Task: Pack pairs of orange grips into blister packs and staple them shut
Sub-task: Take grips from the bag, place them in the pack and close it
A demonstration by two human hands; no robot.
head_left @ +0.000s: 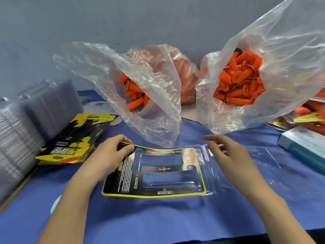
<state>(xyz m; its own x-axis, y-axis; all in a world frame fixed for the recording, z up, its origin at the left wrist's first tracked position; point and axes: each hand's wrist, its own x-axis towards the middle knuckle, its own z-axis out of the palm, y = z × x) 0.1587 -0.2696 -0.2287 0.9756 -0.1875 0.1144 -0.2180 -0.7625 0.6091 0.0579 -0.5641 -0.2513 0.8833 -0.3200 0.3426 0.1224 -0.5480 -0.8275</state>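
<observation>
The shell stack (17, 138) is blurred and cut by the left edge; the box (306, 143) runs off right; my left hand (112, 152) hides a corner of the card (123, 173).

i see a table under a blue cloth (158, 222). an open blister pack (263, 166) lies flat in the middle, with a black and yellow card (123, 173) in it. behind sit two clear bags of orange grips, the left bag (140, 95) and the right bag (242, 81). a card stack (73, 138) and clear shells (26, 124) lie to the left, and a white box (302, 143) to the right.
</observation>
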